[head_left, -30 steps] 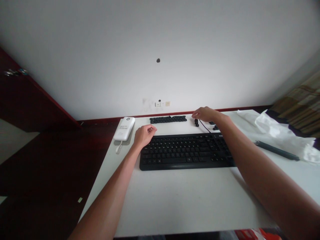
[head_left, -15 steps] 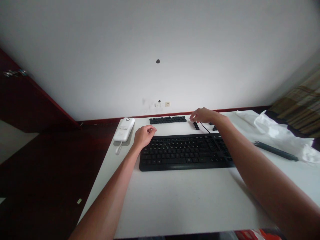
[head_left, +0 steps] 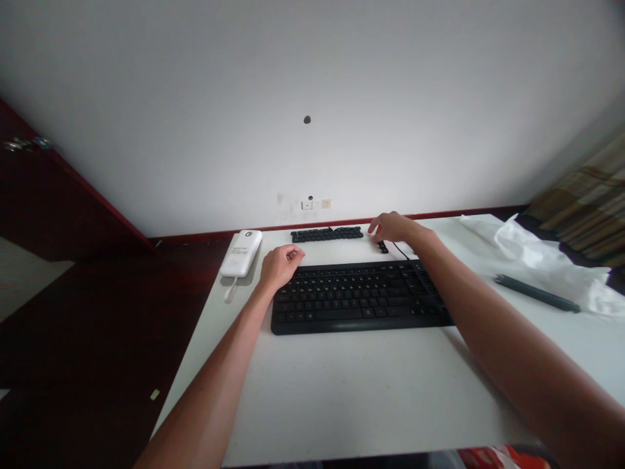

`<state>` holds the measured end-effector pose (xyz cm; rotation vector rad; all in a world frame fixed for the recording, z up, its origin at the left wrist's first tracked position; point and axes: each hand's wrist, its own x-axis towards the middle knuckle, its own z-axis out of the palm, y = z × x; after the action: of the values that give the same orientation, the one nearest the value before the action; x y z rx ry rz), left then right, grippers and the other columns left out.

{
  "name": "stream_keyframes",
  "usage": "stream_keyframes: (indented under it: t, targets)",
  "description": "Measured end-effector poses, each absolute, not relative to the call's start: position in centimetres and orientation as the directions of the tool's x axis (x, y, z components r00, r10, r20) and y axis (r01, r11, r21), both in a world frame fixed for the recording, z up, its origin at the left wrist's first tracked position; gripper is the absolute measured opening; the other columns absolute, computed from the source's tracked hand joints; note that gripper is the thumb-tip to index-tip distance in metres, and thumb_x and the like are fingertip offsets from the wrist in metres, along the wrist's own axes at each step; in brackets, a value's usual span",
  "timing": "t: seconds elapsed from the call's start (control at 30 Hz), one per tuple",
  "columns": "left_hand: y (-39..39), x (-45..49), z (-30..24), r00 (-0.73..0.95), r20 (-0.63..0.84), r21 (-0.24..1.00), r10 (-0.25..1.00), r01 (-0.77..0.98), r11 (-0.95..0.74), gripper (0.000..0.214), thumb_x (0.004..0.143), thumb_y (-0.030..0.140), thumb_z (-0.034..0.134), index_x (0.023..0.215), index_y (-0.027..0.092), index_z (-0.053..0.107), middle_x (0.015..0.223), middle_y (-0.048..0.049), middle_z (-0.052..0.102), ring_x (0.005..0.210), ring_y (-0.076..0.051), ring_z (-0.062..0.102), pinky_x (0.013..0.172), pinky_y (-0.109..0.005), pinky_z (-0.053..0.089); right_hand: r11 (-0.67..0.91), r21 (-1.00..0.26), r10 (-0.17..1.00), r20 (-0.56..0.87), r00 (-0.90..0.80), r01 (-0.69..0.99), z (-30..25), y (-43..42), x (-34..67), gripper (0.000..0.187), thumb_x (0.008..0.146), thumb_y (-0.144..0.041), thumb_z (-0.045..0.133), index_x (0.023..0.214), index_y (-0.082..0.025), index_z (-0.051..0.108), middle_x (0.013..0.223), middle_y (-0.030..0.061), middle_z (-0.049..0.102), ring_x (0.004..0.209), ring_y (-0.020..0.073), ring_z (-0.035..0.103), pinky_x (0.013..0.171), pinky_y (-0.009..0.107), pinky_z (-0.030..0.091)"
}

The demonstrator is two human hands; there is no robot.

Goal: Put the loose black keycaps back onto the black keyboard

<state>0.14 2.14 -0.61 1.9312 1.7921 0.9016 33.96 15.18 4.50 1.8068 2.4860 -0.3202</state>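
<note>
A black keyboard (head_left: 342, 299) lies on the white table. My left hand (head_left: 280, 267) rests at its upper left corner with the fingers curled closed; whatever may be inside them is hidden. Beyond the keyboard, my right hand (head_left: 390, 227) reaches over the back of the table, its fingers bent down and a little apart, with nothing visible between them. Just below those fingers is a short column of loose black keycaps (head_left: 383, 247). To their left, black keycaps in rows (head_left: 327, 234) lie near the wall. My right forearm covers the keyboard's right end.
A white power bank (head_left: 241, 254) with a short cable lies at the table's left edge. On the right are a dark, long rod-like object (head_left: 537, 293) and a crumpled white plastic bag (head_left: 537, 247). The keyboard's cord (head_left: 401, 250) runs behind it. A wall (head_left: 312, 156) stands behind the table.
My right hand has shifted slightly left and down, closer to the short column of keycaps. My left hand keeps its closed pose by the keyboard corner.
</note>
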Motion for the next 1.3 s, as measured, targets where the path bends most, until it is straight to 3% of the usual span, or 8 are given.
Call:
stream_keyframes:
  t: [0.17,0.4,0.5,0.67,0.77,0.93,1.1,1.3]
  targets:
    - [2.1,0.2,-0.5,-0.007,0.206,0.646,0.978,0.752,-0.131,0.027,0.094,0.039,0.058,0.091,0.025,0.080,0.086,-0.0025,0.078,0.081,-0.021,0.069,0.073,-0.030,0.043,0.320,-0.160,0.930,-0.136,-0.342,0.934,5.2,14.6,33.7,0.031,0.077,-0.022,0.073,0.107,-0.024,0.083,0.098,0.0080,0.080,0.090,0.0263,0.073,0.085,0.038,0.057]
    - [2.0,0.2,-0.5,-0.015,0.205,0.650,0.979,0.749,-0.125,0.025,0.094,0.039,0.059,0.091,0.026,0.081,0.088,-0.0028,0.078,0.081,-0.021,0.070,0.073,-0.029,0.044,0.356,-0.306,0.928,0.010,-0.371,0.883,8.4,13.3,33.8,0.027,0.078,-0.033,0.078,0.103,-0.024,0.082,0.099,0.0087,0.079,0.092,0.0271,0.072,0.088,0.044,0.055]
    - [2.0,0.2,-0.5,-0.012,0.206,0.649,0.979,0.750,-0.127,0.025,0.094,0.039,0.060,0.091,0.026,0.081,0.086,-0.0029,0.078,0.079,-0.021,0.069,0.072,-0.029,0.044,0.375,-0.419,0.917,0.039,-0.396,0.827,9.0,12.0,35.3,0.029,0.078,-0.040,0.078,0.102,-0.025,0.081,0.093,0.0064,0.080,0.089,0.0265,0.072,0.086,0.044,0.055]
    - [2.2,0.0,-0.8,-0.005,0.207,0.653,0.978,0.746,-0.134,0.026,0.094,0.038,0.058,0.092,0.026,0.081,0.088,-0.0024,0.079,0.079,-0.020,0.069,0.073,-0.029,0.045,0.329,-0.726,0.856,-0.041,-0.516,0.604,6.9,8.5,40.4,0.038,0.081,-0.052,0.076,0.108,-0.024,0.077,0.098,0.0049,0.080,0.092,0.0251,0.073,0.084,0.040,0.057]
    - [2.2,-0.1,-0.8,0.004,0.210,0.647,0.978,0.749,-0.142,0.029,0.094,0.040,0.056,0.092,0.025,0.081,0.090,-0.0025,0.079,0.079,-0.020,0.069,0.072,-0.029,0.045,0.267,-0.791,0.865,-0.055,-0.500,0.550,5.0,6.7,43.6,0.042,0.078,-0.055,0.080,0.106,-0.024,0.078,0.105,0.0056,0.080,0.100,0.0259,0.073,0.093,0.041,0.056]
    - [2.3,-0.2,-0.8,0.028,0.210,0.640,0.977,0.752,-0.159,0.033,0.094,0.043,0.055,0.093,0.023,0.080,0.093,-0.0038,0.080,0.081,-0.020,0.069,0.076,-0.029,0.048,0.209,-0.816,0.869,-0.098,-0.486,0.538,4.1,5.4,45.3,0.040,0.075,-0.053,0.081,0.102,-0.024,0.078,0.101,0.0050,0.080,0.099,0.0256,0.073,0.094,0.041,0.055]
    - [2.5,-0.3,-0.8,0.035,0.208,0.641,0.977,0.750,-0.163,0.035,0.094,0.047,0.055,0.092,0.024,0.080,0.095,-0.0046,0.080,0.086,-0.022,0.071,0.082,-0.030,0.051,0.232,-0.801,0.833,-0.129,-0.538,0.551,4.6,5.0,44.4,0.029,0.078,-0.048,0.076,0.093,-0.023,0.078,0.084,0.0024,0.076,0.082,0.0212,0.071,0.080,0.036,0.056]
    - [2.6,-0.4,-0.9,0.037,0.204,0.625,0.978,0.764,-0.159,0.034,0.094,0.047,0.055,0.094,0.024,0.081,0.096,-0.0034,0.081,0.088,-0.022,0.071,0.082,-0.030,0.051,0.253,-0.750,0.862,-0.112,-0.495,0.610,4.4,4.8,44.1,0.032,0.080,-0.047,0.072,0.100,-0.023,0.083,0.084,0.0039,0.078,0.080,0.0211,0.071,0.076,0.035,0.057]
